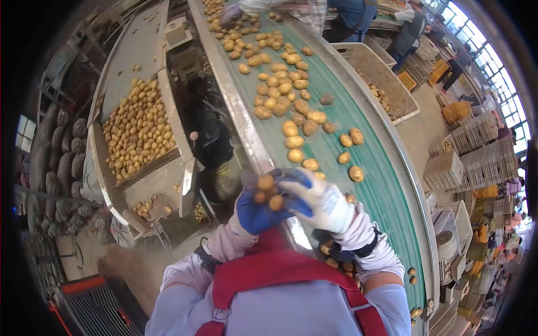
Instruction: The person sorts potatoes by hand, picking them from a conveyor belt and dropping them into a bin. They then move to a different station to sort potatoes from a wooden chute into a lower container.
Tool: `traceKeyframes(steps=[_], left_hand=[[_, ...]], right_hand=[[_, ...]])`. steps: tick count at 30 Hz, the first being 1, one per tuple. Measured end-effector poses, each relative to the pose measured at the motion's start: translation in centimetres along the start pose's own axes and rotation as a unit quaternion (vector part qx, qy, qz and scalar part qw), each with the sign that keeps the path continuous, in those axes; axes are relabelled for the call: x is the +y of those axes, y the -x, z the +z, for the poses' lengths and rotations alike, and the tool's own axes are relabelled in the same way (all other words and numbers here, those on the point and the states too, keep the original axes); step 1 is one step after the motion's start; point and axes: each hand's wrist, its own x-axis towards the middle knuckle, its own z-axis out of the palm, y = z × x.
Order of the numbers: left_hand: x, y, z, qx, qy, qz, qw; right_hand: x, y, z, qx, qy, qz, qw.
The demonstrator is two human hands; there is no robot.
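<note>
My left hand [255,211], in a blue-coated glove, is cupped palm up over the metal edge of the conveyor. Several small potatoes [265,182] rest in it, a bit blurred. Close beside it on the right is my right hand [322,200], in a white glove with blue fingers. Its fingers are apart and point at the cupped potatoes; I see nothing held in them. Below my right forearm, more potatoes and a dark glove-like shape [336,250] are partly hidden. Ahead, a stream of potatoes [279,92] lies on the green conveyor belt [350,115].
A metal chute [130,193] full of potatoes stands to the left. A large plastic crate [392,73] sits right of the belt. Stacked crates [473,148] line the right side, filled sacks [56,151] the left. Other people work at the far end.
</note>
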Motion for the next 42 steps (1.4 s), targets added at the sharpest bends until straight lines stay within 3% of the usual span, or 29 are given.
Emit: traceKeyframes(steps=[3,5,7,9,10,11,12,13,15,16,17,18,21,22,23,25,27,29,31,33,35,37,38,40,41,42], left_hand=[[2.0,3.4,0.3,0.032,-0.107,0.013,0.994],[2.6,6.6,0.1,0.026,-0.104,0.019,0.994],[4.6,12.4,-4.7,0.106,-0.02,0.131,0.986],[6.8,16.8,-6.9,0.076,-0.064,0.136,0.986],[7.0,19.0,-7.8,0.25,-0.392,0.186,0.866],[7.4,21.3,-8.7,0.38,-0.662,0.208,0.612],[8.4,23.5,-9.9,0.397,-0.393,0.31,0.77],[9.9,25.5,-11.7,0.373,-0.08,0.378,0.844],[13.7,30.1,-16.7,0.333,-0.046,0.468,0.817],[15.5,33.4,-19.7,0.295,-0.156,0.462,0.822],[18.0,35.1,-22.1,0.398,-0.114,0.524,0.744],[18.1,35.2,-21.8,0.398,-0.115,0.526,0.742],[17.8,32.2,-20.3,0.636,-0.013,0.295,0.713],[16.1,31.0,-19.6,0.633,-0.121,0.255,0.721],[14.0,29.0,-18.6,0.621,-0.227,0.21,0.72],[11.9,24.2,-13.8,0.471,-0.305,0.143,0.815],[10.6,17.5,-7.1,0.424,-0.449,0.147,0.772],[10.5,11.0,-2.8,0.307,-0.651,0.188,0.669],[8.7,4.6,2.0,0.206,-0.755,0.167,0.599],[8.0,-0.9,3.9,0.076,-0.888,0.107,0.441],[6.5,-5.7,3.8,-0.009,-0.956,0.062,0.288],[4.1,-8.8,2.5,-0.024,-0.99,0.025,0.136],[3.1,-9.4,1.3,-0.04,-0.992,-0.007,0.116],[0.1,-9.6,0.3,-0.078,-0.99,-0.099,0.059],[-0.9,-8.5,-0.8,-0.13,-0.99,-0.05,0.037],[-1.1,-8.0,-0.2,-0.186,-0.972,-0.065,0.125]], right_hand=[[-1.6,-1.4,2.6,-0.108,-0.003,-0.037,0.993],[-1.6,-1.4,3.5,-0.097,-0.031,-0.065,0.993],[-1.1,-0.9,3.4,-0.048,-0.069,-0.075,0.994],[-0.5,0.4,2.8,-0.043,-0.093,-0.035,0.994],[0.1,1.3,2.9,-0.03,-0.088,-0.022,0.995],[0.6,2.1,2.7,-0.015,-0.084,-0.01,0.996],[0.2,2.8,2.0,-0.025,-0.114,0.028,0.993],[0.4,3.7,1.5,-0.022,-0.11,0.033,0.993],[0.8,5.4,0.7,-0.082,-0.059,0.106,0.989],[0.8,5.7,0.2,-0.087,-0.056,0.117,0.988],[0.9,5.8,0.2,-0.089,-0.058,0.114,0.988],[1.0,5.9,0.2,-0.079,-0.064,0.114,0.988],[1.2,5.8,-0.1,-0.08,-0.065,0.124,0.987],[1.6,6.2,0.2,-0.071,-0.06,0.122,0.988],[2.1,6.5,0.5,-0.06,-0.055,0.12,0.989],[3.4,6.6,0.9,-0.053,-0.037,0.125,0.99],[4.4,5.9,0.8,-0.046,-0.007,0.135,0.99],[6.6,4.3,1.6,-0.017,0.036,0.116,0.992],[7.3,4.0,3.2,0.015,0.075,0.1,0.992],[7.3,4.2,5.0,-0.001,0.195,0.089,0.977],[6.5,5.5,6.2,-0.02,0.115,0.062,0.991],[4.7,6.8,4.2,-0.07,0.089,0.038,0.993],[4.5,7.6,3.0,-0.072,0.09,0.037,0.993],[4.7,8.9,0.4,-0.075,-0.187,0.107,0.974],[4.5,8.7,-1.4,-0.038,-0.182,0.092,0.978],[4.5,9.2,-2.7,-0.015,-0.15,0.123,0.981]])
